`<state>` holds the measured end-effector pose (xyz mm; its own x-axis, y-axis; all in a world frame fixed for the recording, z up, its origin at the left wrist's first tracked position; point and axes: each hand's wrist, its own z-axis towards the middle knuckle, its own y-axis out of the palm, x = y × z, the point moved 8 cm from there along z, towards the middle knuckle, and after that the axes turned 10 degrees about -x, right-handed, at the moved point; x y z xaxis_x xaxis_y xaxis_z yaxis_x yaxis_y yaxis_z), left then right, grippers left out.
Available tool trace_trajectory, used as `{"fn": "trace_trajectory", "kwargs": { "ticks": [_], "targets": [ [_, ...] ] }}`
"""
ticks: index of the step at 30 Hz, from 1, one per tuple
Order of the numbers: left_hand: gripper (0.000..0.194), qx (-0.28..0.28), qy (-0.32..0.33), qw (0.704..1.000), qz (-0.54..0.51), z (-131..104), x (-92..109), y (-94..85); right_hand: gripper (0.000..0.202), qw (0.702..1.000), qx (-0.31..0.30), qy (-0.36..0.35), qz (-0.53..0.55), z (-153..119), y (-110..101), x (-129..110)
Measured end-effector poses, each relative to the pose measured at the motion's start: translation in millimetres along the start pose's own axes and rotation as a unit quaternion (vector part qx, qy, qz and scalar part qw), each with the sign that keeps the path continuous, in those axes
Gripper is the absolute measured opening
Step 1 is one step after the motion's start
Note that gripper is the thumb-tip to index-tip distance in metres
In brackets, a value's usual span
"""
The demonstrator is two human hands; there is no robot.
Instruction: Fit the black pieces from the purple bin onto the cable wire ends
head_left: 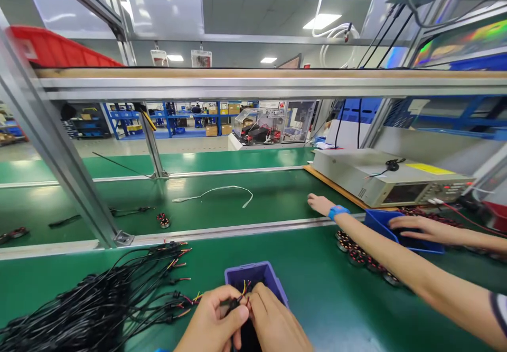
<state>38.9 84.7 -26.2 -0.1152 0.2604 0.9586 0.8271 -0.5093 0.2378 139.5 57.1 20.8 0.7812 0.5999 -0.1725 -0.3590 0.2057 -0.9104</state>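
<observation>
Both of my hands meet low in the middle of the view, over a purple bin (249,268) on the green bench. My left hand (216,317) pinches a black cable (234,305) near its end. Thin yellow and red wires (244,287) stick up between the hands. My right hand (275,317) is closed at those wire ends, its fingertips partly hidden. To the left lies a large heap of black cables (91,304) with bared coloured wire ends pointing right.
At right, a co-worker's arms (388,254) reach across the bench, one hand in a blue bin (386,222). Small round motors (358,257) lie in rows there. A grey instrument (392,177) stands behind. A metal post (67,146) rises at left; a white cable (216,189) lies beyond the rail.
</observation>
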Motion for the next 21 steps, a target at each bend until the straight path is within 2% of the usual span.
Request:
{"fn": "trace_trajectory", "kwargs": {
  "ticks": [2, 4, 7, 10, 14, 17, 21],
  "targets": [
    [0.051, 0.012, -0.004, 1.000, 0.004, -1, 1, -1.4, 0.024, 0.998, 0.007, 0.006, 0.056, 0, -2, 2],
    [0.049, 0.038, 0.033, 0.999, 0.009, -3, 9, -5.0, 0.023, 0.995, 0.009, 0.010, 0.100, 0, -2, 5],
    [0.047, 0.071, 0.086, 0.994, 0.019, -6, 20, -8.9, 0.024, 0.996, 0.027, 0.017, 0.086, -4, -2, 8],
    [0.046, 0.054, 0.059, 0.997, 0.002, -5, 16, -3.9, 0.023, 0.999, 0.015, 0.017, 0.043, -7, 6, 8],
    [0.049, 0.025, -0.005, 0.999, -0.020, -5, 11, 3.9, 0.020, 0.995, -0.029, 0.019, 0.091, -8, 20, 8],
    [0.052, 0.024, -0.011, 0.999, -0.024, -7, 15, 4.7, 0.020, 0.986, -0.021, 0.030, 0.161, -8, 17, 8],
    [0.052, 0.044, 0.006, 0.999, 0.009, -10, 19, 1.9, 0.020, 0.971, 0.015, 0.051, 0.235, -7, -1, 8]
  ]
}}
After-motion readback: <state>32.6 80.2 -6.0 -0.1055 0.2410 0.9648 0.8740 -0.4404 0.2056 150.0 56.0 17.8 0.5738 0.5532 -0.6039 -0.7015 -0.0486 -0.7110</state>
